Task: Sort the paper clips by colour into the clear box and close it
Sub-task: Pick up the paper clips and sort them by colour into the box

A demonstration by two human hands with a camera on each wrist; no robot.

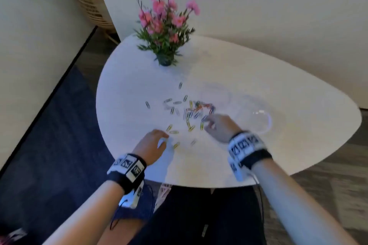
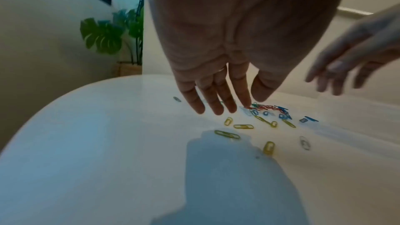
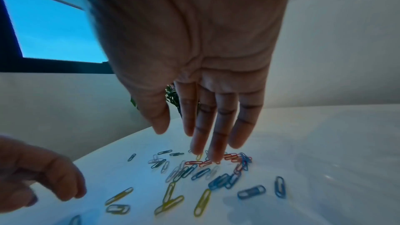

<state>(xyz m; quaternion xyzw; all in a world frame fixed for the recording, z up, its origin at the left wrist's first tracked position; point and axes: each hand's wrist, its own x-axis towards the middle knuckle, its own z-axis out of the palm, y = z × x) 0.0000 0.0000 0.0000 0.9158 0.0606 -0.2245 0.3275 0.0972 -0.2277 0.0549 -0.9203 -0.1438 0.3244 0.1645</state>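
Sorting has hardly begun: the paper clips lie mixed in the middle of the worktop. The clear box, right of them, looks empty. Both hands, left hand and right hand, reach down with fingers spread, holding nothing.

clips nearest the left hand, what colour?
Yellow clips, clearest in the left wrist view, beside the left hand.

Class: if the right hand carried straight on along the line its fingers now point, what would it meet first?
Most likely the red paper clips lying under the right hand's fingertips, though contact is unclear.
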